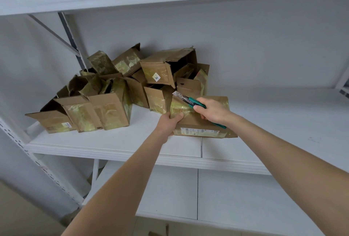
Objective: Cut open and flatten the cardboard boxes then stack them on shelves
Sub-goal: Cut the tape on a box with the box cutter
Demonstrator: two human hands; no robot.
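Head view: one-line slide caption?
The left hand grips a taped box on the shelf; the right hand holds a knife over it.

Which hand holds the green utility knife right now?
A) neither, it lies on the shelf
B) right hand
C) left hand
B: the right hand grips the green utility knife, its blade at the top edge of the box that the left hand holds.

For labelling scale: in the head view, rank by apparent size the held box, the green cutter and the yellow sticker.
Held box
Green cutter, partly hidden in the right hand
Yellow sticker, farther back yet clearly smallest
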